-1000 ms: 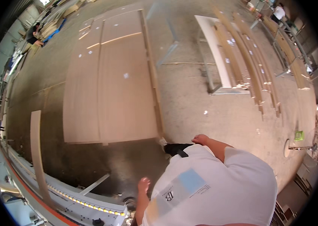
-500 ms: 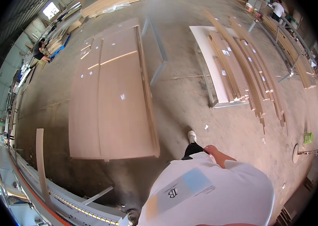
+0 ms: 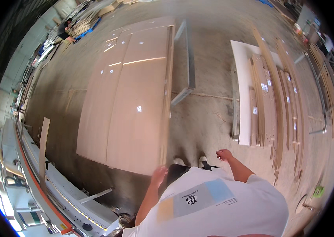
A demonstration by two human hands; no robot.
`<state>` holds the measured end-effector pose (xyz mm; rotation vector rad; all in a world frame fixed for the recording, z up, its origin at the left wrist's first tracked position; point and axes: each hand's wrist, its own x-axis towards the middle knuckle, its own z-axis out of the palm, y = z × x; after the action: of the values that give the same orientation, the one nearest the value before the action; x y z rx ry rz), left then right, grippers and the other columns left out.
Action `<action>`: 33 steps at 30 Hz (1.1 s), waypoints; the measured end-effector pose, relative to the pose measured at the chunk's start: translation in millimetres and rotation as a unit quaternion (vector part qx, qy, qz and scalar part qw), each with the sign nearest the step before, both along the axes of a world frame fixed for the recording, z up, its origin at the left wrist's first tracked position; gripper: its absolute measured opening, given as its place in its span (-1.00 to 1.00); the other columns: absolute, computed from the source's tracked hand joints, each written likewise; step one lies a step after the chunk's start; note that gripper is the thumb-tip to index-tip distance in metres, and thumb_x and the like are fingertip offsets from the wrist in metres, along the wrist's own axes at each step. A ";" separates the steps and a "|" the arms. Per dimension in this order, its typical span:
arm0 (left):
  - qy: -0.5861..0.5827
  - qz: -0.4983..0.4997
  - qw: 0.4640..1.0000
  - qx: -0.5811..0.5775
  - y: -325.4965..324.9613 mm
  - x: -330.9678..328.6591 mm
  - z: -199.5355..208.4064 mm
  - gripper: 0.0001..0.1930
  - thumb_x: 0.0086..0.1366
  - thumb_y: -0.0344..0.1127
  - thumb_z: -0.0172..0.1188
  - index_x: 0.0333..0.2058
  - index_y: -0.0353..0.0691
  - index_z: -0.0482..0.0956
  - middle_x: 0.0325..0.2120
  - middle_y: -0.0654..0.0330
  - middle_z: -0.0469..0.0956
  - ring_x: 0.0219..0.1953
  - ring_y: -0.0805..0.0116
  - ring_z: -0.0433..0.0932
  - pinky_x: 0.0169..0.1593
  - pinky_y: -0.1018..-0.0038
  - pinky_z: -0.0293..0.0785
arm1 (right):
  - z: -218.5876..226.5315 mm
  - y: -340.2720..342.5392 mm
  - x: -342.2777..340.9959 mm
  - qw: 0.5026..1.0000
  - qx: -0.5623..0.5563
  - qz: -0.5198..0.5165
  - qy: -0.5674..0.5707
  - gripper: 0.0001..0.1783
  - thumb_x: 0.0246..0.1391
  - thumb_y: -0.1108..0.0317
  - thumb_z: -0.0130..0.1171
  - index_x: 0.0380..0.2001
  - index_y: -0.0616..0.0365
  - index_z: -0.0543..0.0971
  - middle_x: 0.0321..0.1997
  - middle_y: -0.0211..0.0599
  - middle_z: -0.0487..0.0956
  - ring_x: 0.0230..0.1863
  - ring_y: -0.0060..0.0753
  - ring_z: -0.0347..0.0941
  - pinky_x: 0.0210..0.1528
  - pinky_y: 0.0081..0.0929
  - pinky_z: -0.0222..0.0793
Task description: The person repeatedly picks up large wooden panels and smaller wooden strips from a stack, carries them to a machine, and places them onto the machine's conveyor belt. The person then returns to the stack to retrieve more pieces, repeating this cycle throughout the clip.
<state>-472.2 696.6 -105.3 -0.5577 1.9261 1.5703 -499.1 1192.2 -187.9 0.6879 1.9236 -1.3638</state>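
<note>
My left hand (image 3: 159, 176) is beside the near right corner of a stack of large flat brown wood panels (image 3: 129, 130). Motion smears its fingers, and I cannot tell whether they touch the corner. Off to my right, my right hand (image 3: 224, 155) hangs over the floor with its fingers loosely bent and apart, holding nothing I can see. Thin pale strips and small white labels lie on the panels. A stack of long narrow wood boards (image 3: 267, 106) rests on a white sheet (image 3: 243, 79) ahead on the right.
A grey metal frame (image 3: 190, 59) stands between the two stacks. At lower left runs a long machine (image 3: 68, 193) with an orange-edged beam; an upright board (image 3: 44, 152) leans there. A person (image 3: 64, 31) bends by a wood pile far left. A green object (image 3: 318, 192) is at right.
My view has turned, and I stand nearer the panel stack with both shoes showing. My left hand has come into view by the corner; my right hand has swung out from my side.
</note>
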 end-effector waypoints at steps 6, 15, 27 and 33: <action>0.068 -0.161 0.975 -0.134 -7.5 -27.9 -22.3 -0.58 0.46 -0.14 0.07 0.14 -0.28 0.53 -0.06 0.08 0.68 -0.10 0.26 0.66 0.00 0.31 0.57 | -17.8 -45.8 -144.0 0.973 0.027 0.166 0.160 -0.55 0.21 0.00 0.20 -0.22 0.24 0.67 -0.36 -0.26 0.71 -0.46 -0.43 0.59 -0.36 -0.39 0.52; -0.150 -0.086 0.977 -0.127 -100.9 -82.2 -109.1 -0.64 0.32 -0.08 0.21 -0.03 -0.16 0.64 0.01 0.02 0.65 0.06 0.17 0.62 0.11 0.22 0.55 | 114.9 -146.7 -331.2 0.952 -0.004 0.296 0.077 -0.59 0.29 0.00 0.12 -0.22 0.15 0.68 -0.28 -0.32 0.71 -0.37 -0.42 0.61 -0.25 -0.39 0.52; -0.026 0.087 0.988 -0.123 -113.8 -294.1 -121.6 -0.72 0.37 -0.39 0.10 0.00 -0.20 0.64 -0.09 0.08 0.69 -0.17 0.30 0.72 -0.15 0.45 0.62 | 46.2 -236.1 -607.5 0.952 -0.015 0.286 0.106 -0.57 0.27 -0.07 0.05 -0.32 0.03 0.70 -0.34 -0.33 0.73 -0.33 -0.29 0.65 -0.21 -0.25 0.52; -0.084 0.042 0.995 -0.031 -50.9 -324.3 -74.7 -0.70 0.40 -0.28 0.11 0.06 -0.06 0.63 -0.14 0.23 0.72 -0.06 0.33 0.68 0.00 0.38 0.58 | -46.6 -254.1 -803.2 0.968 0.045 0.213 0.123 -0.56 0.26 -0.09 0.06 -0.34 0.03 0.69 -0.39 -0.37 0.72 -0.32 -0.29 0.66 -0.17 -0.23 0.53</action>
<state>-796.5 645.7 -180.0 -0.7814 1.8501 1.4699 -1302.3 938.0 -234.5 0.1288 2.1807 -1.1326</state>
